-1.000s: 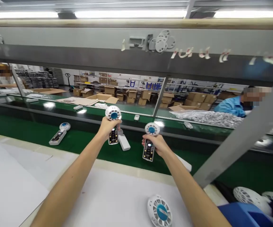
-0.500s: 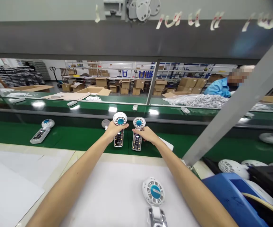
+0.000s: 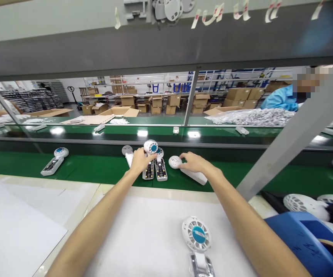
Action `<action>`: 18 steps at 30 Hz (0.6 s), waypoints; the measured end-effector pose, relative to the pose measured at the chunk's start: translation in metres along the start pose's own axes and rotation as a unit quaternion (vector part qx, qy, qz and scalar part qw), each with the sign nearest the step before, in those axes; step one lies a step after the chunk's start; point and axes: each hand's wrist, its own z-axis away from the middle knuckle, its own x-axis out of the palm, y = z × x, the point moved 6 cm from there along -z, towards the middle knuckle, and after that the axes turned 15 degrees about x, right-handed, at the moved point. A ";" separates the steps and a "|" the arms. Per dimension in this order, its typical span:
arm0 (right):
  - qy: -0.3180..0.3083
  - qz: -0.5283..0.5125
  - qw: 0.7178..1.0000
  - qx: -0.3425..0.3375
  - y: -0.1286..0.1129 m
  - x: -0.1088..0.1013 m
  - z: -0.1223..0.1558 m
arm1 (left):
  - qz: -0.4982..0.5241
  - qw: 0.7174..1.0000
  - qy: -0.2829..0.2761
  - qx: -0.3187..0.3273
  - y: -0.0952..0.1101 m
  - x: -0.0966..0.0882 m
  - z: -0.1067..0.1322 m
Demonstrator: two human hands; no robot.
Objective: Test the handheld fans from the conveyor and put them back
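My left hand (image 3: 139, 161) is closed around the neck of a small handheld fan (image 3: 148, 171); its handle shows a bare circuit board. A second fan with an exposed board (image 3: 161, 171) lies right beside it on the green belt, its head partly behind the first. Behind my left hand, another fan (image 3: 127, 150) is partly hidden. My right hand (image 3: 194, 162) pinches the neck of a white fan (image 3: 193, 176), whose closed side faces up. Between my forearms, one more fan with a blue round centre (image 3: 195, 234) rests on the white worktop.
A slanted metal post (image 3: 287, 134) rises to the right of my right arm. Beside it stands a blue bin (image 3: 302, 234) near several fans. Further left on the green belt (image 3: 91, 169) lies another fan (image 3: 54, 161). Co-workers sit across the line. A grey beam (image 3: 97, 54) spans overhead.
My right hand has let go of the board-side fan, now lying on the belt, and moved right to the white fan. My left hand still holds its fan. The view has shifted slightly.
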 end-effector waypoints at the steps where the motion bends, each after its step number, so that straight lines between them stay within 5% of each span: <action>1: -0.019 0.012 1.000 0.018 0.007 0.001 -0.002 | -0.042 0.999 -0.005 0.005 -0.002 -0.004 -0.001; 9: -0.125 0.042 0.987 0.095 0.023 0.020 -0.001 | -0.268 0.961 -0.025 -0.060 -0.033 -0.036 0.003; 15: -0.151 -0.045 0.985 0.075 0.012 0.037 -0.006 | -0.285 0.933 -0.046 -0.216 -0.074 -0.057 0.011; 18: -0.148 -0.110 0.980 0.075 0.009 0.039 -0.011 | -0.267 0.932 -0.048 -0.238 -0.083 -0.072 0.013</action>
